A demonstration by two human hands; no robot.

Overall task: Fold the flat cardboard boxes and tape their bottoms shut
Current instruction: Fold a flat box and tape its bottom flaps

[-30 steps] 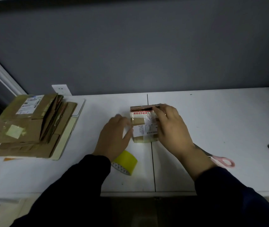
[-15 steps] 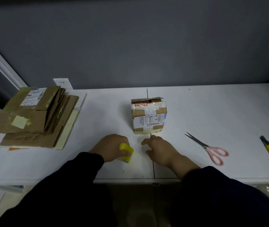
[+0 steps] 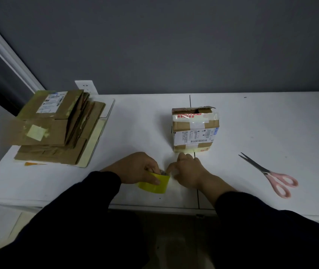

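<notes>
A small folded cardboard box (image 3: 194,131) with a shipping label and old tape stands upright mid-table, nothing touching it. Just in front of it, near the table's front edge, my left hand (image 3: 141,168) grips a yellow tape roll (image 3: 154,183), thumb over its outer face. My right hand (image 3: 188,170) is at the roll's right side, its fingertips pinching at the roll's edge; whether tape is lifted is hidden. A stack of flat cardboard boxes (image 3: 57,127) lies at the left.
Pink-handled scissors (image 3: 271,176) lie to the right on the white table (image 3: 271,123). A white wall socket (image 3: 86,86) sits behind the flat stack, which rests on a pale board. A small orange piece lies by the stack's front. Grey wall behind.
Both hands left the folded box and drew back toward me. My left hand picked up the tape roll, and my right hand came to its edge.
</notes>
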